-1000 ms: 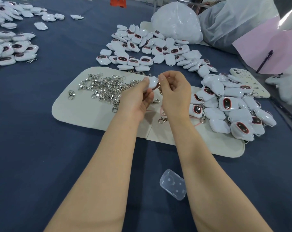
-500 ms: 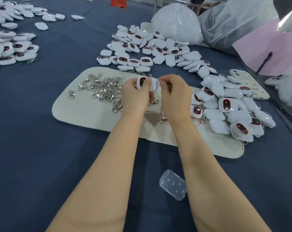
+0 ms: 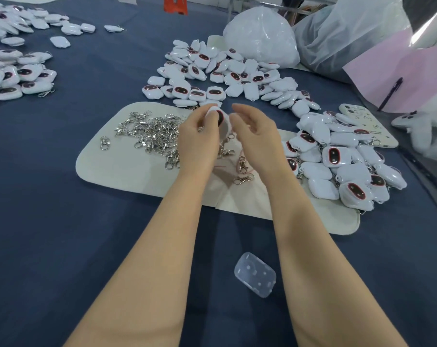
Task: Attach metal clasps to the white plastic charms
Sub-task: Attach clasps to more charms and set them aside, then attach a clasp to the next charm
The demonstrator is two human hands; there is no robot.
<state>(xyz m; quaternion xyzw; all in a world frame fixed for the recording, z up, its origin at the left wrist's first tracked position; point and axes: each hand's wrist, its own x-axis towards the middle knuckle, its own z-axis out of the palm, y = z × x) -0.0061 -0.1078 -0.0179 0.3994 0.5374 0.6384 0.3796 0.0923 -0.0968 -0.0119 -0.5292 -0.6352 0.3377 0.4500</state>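
My left hand [image 3: 199, 139] grips a white plastic charm [image 3: 218, 118] with a dark red-rimmed face, held above the cream mat [image 3: 112, 166]. A metal clasp hangs below the charm, near my fingers. My right hand [image 3: 256, 136] hovers just right of the charm, fingers loosely curled and apart from it, holding nothing I can see. A heap of loose metal clasps [image 3: 152, 134] lies on the mat to the left of my hands. A few single clasps [image 3: 242, 164] lie under my wrists.
Piles of white charms lie behind the mat [image 3: 225, 76], at the right [image 3: 342, 166] and at the far left [image 3: 17, 76]. A clear plastic case [image 3: 255, 278] sits on the blue cloth between my forearms. White plastic bags [image 3: 262, 38] and pink sheets [image 3: 412, 78] stand at the back right.
My right hand has let go of the charm and drawn slightly to the right with fingers loosened. My left hand keeps the charm, now turned with its dark face toward the right.
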